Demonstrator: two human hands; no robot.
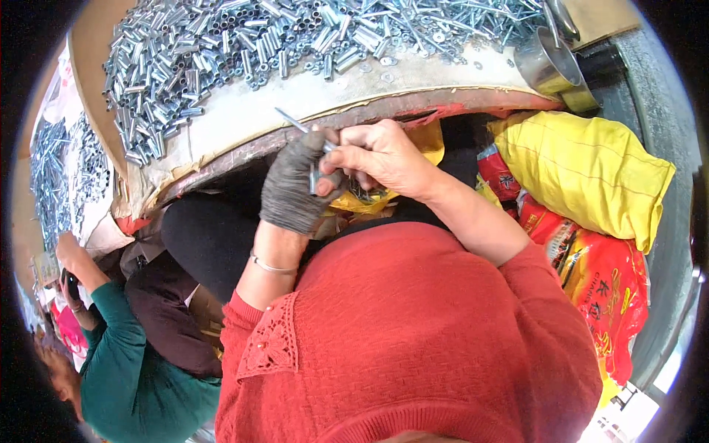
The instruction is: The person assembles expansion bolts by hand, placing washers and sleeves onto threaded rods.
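My left hand (289, 184), in a dark grey ribbed glove with bare fingertips, is closed around a short silvery metal tube (313, 179). A thin metal rod (292, 120) sticks out past its fingers toward the table. My bare right hand (391, 159) meets the left and pinches the near end of that rod between thumb and fingers. What sits at the pinched end is mostly hidden. Both hands are just off the table's near edge, above a yellow bag (362, 203) in front of my body that holds small metal pieces.
The curved table (244, 111) bears heaped metal tubes (258, 48), washers (388, 76) and long thin screws (473, 18). A metal cup (550, 63) lies tilted at its right end. Yellow (591, 170) and red bags (613, 288) are on the right. A co-worker in green (140, 354) sits at left.
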